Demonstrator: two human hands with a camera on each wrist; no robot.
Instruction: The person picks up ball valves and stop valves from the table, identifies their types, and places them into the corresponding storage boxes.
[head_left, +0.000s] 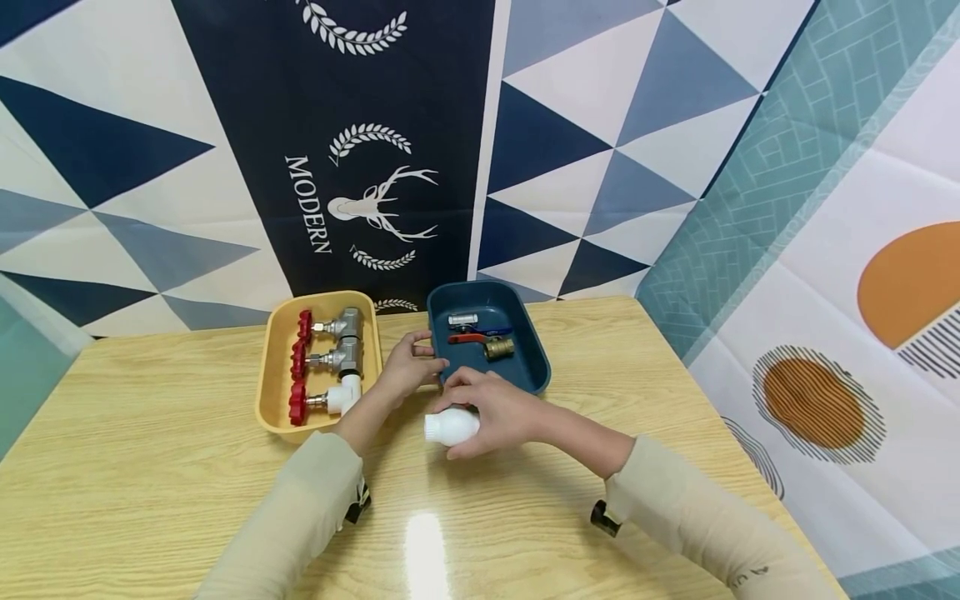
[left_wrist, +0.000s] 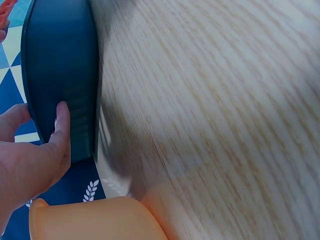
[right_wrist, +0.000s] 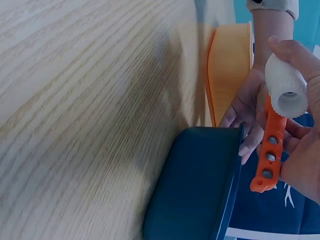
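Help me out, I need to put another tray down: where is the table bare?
Bare wood lies left of the yellow tray, right of the blue tray, and along the near edge. It is crowded mid-table, where the left hand and right hand meet.

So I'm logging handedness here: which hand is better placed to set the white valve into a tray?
Probably the right: the right hand already holds the white valve by the blue tray. The left hand grips that tray's edge.
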